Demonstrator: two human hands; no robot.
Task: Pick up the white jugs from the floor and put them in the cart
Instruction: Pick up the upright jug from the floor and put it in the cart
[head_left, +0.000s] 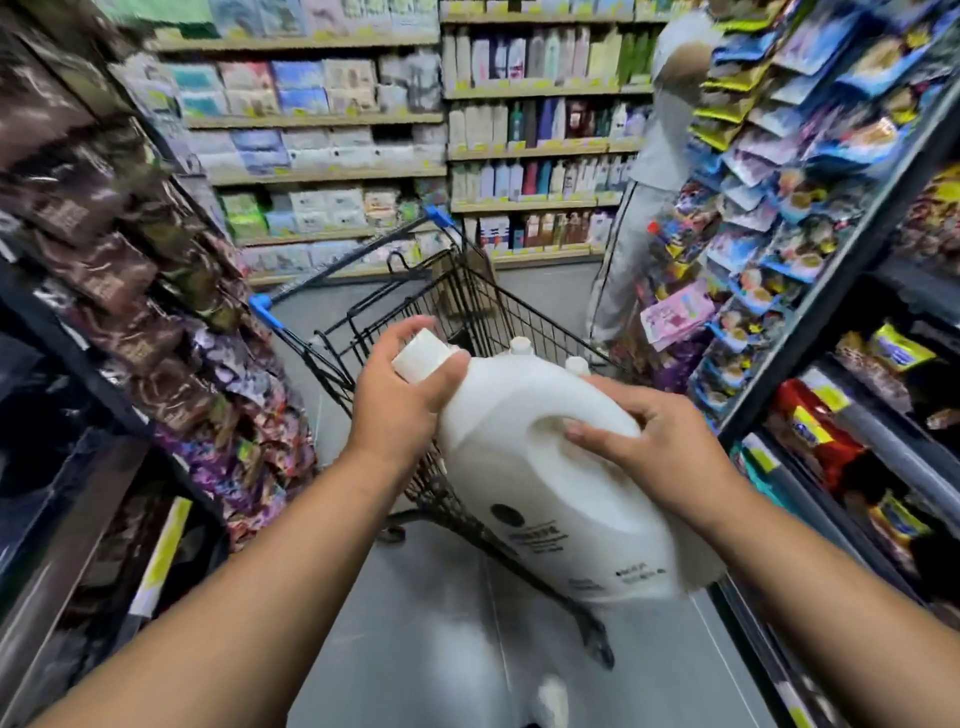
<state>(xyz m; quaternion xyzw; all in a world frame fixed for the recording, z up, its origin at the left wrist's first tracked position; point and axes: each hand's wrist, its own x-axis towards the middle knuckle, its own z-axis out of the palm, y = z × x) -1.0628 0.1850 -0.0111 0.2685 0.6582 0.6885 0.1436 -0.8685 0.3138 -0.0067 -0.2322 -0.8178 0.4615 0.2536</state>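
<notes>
Jug (540, 467) tilts over the cart's (467, 306) near edge. Left hand (400, 395) clasps its cap end; right hand (654, 447) grips the handle.

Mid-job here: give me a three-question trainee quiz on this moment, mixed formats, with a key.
1. True or false: the held white jug is tilted, its cap pointing towards the cart.
2. Which hand grips the jug's handle? A) left hand B) right hand C) neither
3. Fill in: two more white ____ show inside the cart behind the held jug.

Key: 1 true; 2 B; 3 caps
</notes>
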